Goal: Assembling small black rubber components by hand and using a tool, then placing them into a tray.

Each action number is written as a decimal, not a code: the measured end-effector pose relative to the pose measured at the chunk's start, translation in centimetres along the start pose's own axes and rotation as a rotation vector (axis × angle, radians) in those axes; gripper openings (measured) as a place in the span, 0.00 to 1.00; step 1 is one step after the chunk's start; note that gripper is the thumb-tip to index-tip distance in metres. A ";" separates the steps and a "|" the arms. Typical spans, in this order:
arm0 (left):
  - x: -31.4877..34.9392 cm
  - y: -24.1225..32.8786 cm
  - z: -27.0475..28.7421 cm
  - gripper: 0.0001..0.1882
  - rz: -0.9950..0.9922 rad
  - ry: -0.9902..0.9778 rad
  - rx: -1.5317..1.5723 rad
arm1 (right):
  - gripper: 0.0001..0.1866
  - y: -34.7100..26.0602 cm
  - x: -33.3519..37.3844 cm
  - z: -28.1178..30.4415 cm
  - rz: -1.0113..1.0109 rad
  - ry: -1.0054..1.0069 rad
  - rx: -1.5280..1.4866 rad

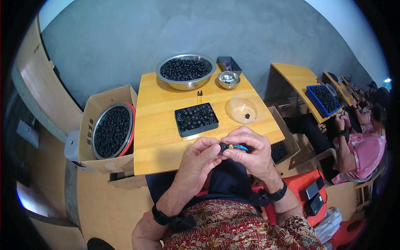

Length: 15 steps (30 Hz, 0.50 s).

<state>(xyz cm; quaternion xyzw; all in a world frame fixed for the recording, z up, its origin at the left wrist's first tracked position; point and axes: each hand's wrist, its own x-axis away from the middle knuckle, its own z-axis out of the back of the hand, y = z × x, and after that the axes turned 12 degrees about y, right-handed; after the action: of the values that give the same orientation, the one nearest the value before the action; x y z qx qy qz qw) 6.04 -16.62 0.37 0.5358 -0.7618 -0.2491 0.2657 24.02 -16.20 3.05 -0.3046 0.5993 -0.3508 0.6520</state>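
Observation:
Just beyond the near edge of the table, my left hand (199,160) pinches a small black round part (224,147) between thumb and fingers. My right hand (252,152) grips a small blue-handled tool (241,148), its tip brought up against the black part; the tip's exact shape is too small to tell. A black rectangular tray (196,132) filled with similar black parts lies just past my hands. To its right stands a clear plastic bowl (255,109) with a single black part (247,116) in it.
At the back of the wooden table (152,125) are a large steel basin (186,85) of black parts, a small metal bowl (228,79), a dark box (236,66) and yellow-handled snips (199,98). Cardboard boxes (88,143) flank the table. People (360,154) sit at tables on the right.

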 end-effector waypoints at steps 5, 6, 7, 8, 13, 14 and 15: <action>-0.1 -0.4 0.5 0.12 -0.074 -0.047 -0.112 | 0.14 -1.4 0.3 -0.1 0.113 -0.019 0.178; 0.0 -0.4 0.3 0.12 -0.063 -0.044 -0.082 | 0.14 -1.3 0.4 -0.1 0.117 -0.016 0.179; 0.1 -0.3 0.1 0.12 -0.052 -0.041 -0.051 | 0.14 -1.1 0.5 -0.1 0.179 0.025 0.189; 0.2 -0.3 -0.1 0.12 -0.053 -0.042 -0.053 | 0.14 -1.0 0.6 -0.1 0.238 0.065 0.199; 0.5 -0.4 -1.0 0.12 -0.021 0.003 -0.066 | 0.15 -1.0 1.4 0.3 0.389 0.109 0.336; 0.5 -0.5 -1.0 0.12 -0.013 0.007 -0.063 | 0.16 -0.8 1.6 0.4 0.431 0.129 0.386; 0.4 -0.7 -1.1 0.12 -0.015 -0.001 -0.057 | 0.16 -0.6 1.7 0.4 0.421 0.128 0.389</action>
<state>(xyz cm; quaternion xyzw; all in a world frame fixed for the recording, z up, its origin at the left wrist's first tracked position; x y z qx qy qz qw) 7.14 -17.30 0.82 0.5335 -0.7505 -0.2730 0.2784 24.44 -17.96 2.65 -0.0201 0.6106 -0.3347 0.7174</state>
